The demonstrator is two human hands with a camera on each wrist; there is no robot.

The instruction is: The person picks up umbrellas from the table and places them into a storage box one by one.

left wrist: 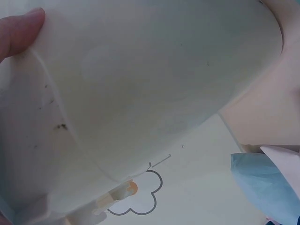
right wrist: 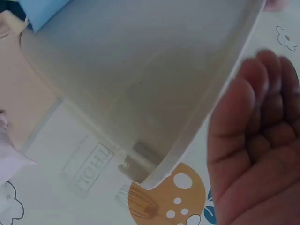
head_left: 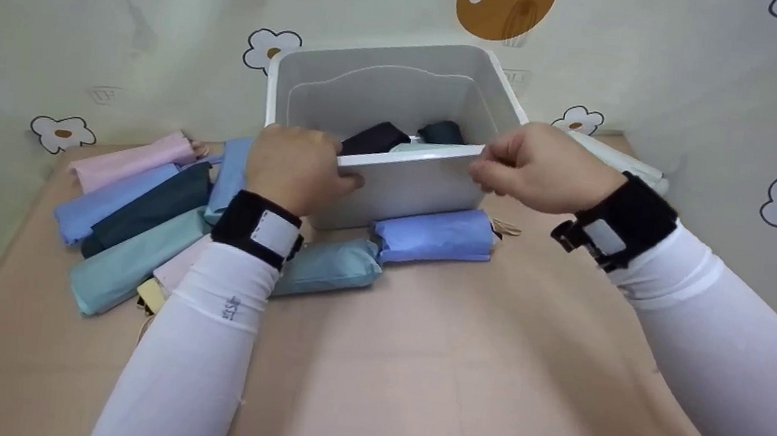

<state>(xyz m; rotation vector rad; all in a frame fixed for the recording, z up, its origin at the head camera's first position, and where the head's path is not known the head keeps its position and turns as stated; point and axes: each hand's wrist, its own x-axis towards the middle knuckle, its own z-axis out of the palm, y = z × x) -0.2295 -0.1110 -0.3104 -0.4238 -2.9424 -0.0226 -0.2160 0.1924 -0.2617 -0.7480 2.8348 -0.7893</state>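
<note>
A white plastic bin (head_left: pixel 421 185) stands by the patterned wall. My left hand (head_left: pixel 296 168) grips its front rim near the left corner, with the fingers over the edge and the thumb (left wrist: pixel 23 33) against the outer wall. Beside the rim's right front corner is my right hand (head_left: pixel 542 165), its fingers loosely bent and nothing between them in the right wrist view; whether it touches the rim I cannot tell. Inside the bin lie a dark purple fabric bundle (head_left: pixel 376 139) and a dark green one (head_left: pixel 442 133). Other contents are partly hidden by the front wall.
Along the bin's front lie a blue fabric bundle (head_left: pixel 435 237) with a beige cord and a teal bundle (head_left: pixel 329 267). Several rolled bundles, including a pink one (head_left: pixel 131 160), are heaped at left. White rolls (head_left: pixel 618 159) lie behind my right hand. A tan surface (head_left: pixel 399 392) supports everything.
</note>
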